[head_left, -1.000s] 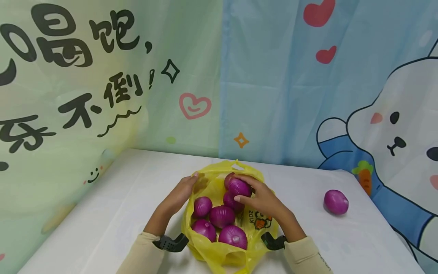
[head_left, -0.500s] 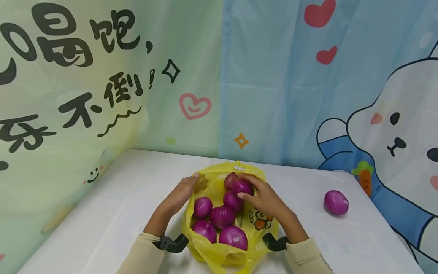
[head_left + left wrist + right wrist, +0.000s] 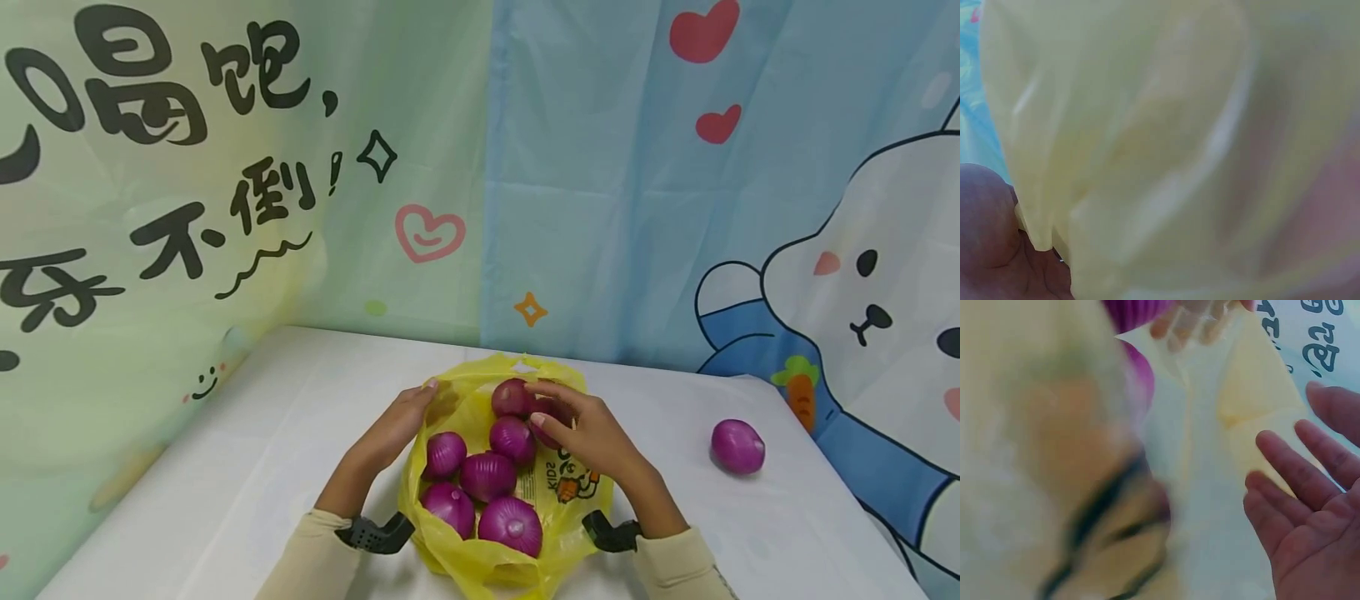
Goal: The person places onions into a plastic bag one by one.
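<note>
Several purple onions (image 3: 488,476) sit inside a yellow plastic bag (image 3: 558,537) that stands wide at the mouth. At the bag's left rim, my left hand (image 3: 393,427) grips the film; in the left wrist view the film (image 3: 1129,175) covers most of the picture. My right hand (image 3: 592,429) is over the bag's right inner side, partly hiding an onion (image 3: 546,423) there. Seen in the right wrist view, the fingers (image 3: 1297,469) are spread and hold nothing. A reddish onion (image 3: 512,398) lies just left of these fingertips, at the far end.
One more purple onion (image 3: 738,447) lies on the white table (image 3: 660,508), well to the right of the bag. A printed cloth backdrop (image 3: 570,208) rises along the table's back and left edges.
My right hand has shifted an onion to the right inside the bag and loosened from it. The reddish onion behind shows more fully. My left hand stays at the rim.
</note>
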`<state>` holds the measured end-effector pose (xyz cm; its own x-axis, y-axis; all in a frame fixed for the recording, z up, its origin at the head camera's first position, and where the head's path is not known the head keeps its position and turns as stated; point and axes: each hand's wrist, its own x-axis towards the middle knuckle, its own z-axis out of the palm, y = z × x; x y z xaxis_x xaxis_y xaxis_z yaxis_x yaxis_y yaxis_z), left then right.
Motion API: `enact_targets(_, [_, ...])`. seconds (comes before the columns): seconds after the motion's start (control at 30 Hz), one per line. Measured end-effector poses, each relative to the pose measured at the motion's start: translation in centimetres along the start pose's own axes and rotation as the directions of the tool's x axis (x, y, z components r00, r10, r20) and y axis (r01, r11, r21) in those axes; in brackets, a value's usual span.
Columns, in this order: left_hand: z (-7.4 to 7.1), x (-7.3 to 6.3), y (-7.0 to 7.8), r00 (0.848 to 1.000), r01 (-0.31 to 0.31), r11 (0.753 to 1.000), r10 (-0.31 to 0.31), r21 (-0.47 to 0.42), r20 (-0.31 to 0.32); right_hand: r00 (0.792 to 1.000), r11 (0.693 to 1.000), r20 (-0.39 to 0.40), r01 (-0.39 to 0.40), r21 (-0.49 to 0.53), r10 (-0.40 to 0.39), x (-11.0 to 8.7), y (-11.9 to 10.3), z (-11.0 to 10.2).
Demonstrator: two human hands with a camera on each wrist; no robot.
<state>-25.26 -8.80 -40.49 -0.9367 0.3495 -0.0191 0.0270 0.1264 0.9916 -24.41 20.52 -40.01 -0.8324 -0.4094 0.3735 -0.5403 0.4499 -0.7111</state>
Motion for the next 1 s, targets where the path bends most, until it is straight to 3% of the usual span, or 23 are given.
enact_targets(0.23, [-0.1,0.0,-0.1,1.000,0.003,1.000,-0.003,0.022,-0.008,0.999,0.997,-0.027,0.038,0.061,-0.036,-0.2,-0.4,-1.0])
enact_targets(0.5, [0.1,0.0,-0.1,1.000,0.011,1.000,-0.011,0.018,-0.017,0.994,0.996,-0.100,-0.030,0.089,0.039,-0.7,0.1,-2.3])
enact_targets(1.0, [0.1,-0.1,0.0,1.000,0.009,1.000,-0.009,0.014,-0.016,0.967,0.998,-0.251,-0.050,-0.028,0.041,-1.8,0.6,-5.4])
